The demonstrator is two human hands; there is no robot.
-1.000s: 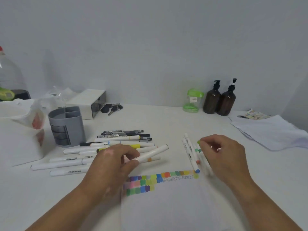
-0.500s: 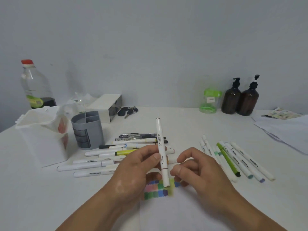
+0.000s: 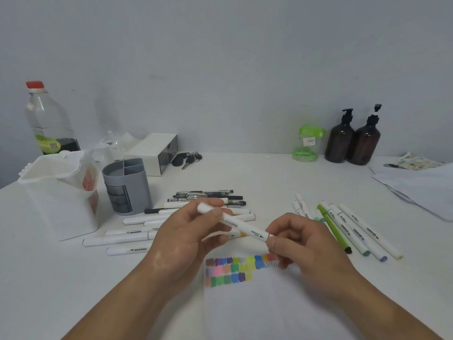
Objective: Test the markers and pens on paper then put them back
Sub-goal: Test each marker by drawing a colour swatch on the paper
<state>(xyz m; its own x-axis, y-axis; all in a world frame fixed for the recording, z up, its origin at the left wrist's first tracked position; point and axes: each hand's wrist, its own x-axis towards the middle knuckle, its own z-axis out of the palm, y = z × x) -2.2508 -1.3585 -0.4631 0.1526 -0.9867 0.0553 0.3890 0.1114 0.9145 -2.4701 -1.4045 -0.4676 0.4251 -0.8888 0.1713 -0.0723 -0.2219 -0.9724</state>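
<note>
The left hand (image 3: pixel 186 233) grips a marker (image 3: pixel 235 223) — slanted ten to four o'clock; the right hand (image 3: pixel 306 249) pinches its four o'clock end, above the paper (image 3: pixel 257 315)

Head-worn camera faces forward and down, close over the table (image 3: pixel 257 175).

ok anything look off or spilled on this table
Nothing spilled or damaged. Only oddity: the right brown bottle has its pump head raised higher than the left brown bottle beside it. The loose markers fit the testing.
</note>
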